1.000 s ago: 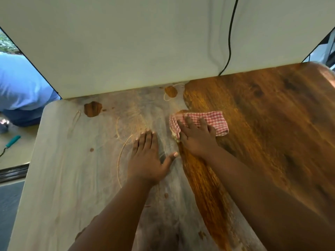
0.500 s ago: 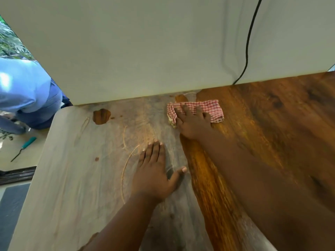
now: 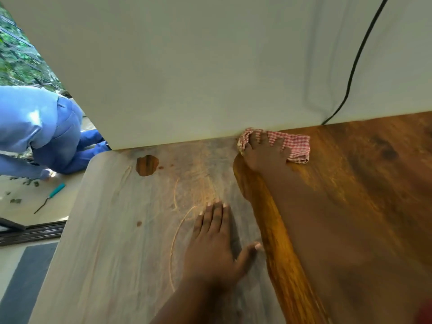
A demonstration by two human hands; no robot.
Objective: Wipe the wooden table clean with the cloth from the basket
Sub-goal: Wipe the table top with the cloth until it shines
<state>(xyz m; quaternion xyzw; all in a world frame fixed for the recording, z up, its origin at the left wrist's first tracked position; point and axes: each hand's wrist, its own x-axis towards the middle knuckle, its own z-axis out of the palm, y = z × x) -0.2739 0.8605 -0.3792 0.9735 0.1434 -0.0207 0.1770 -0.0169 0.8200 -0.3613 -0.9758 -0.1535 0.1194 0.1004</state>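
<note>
A person in blue crouches on the floor beyond the table — its left half a dull, grey-filmed wood with rounded corner. The left hand lies flat, fingers straight. The right hand presses spread fingers onto the red-checked cloth — a folded strip, long axis left-right along the white wall, on glossy brown grain.

Red-white checked cloth, bunched, flat at far edge of wooden counter; counter dusty grey left, glossy brown right.
</note>
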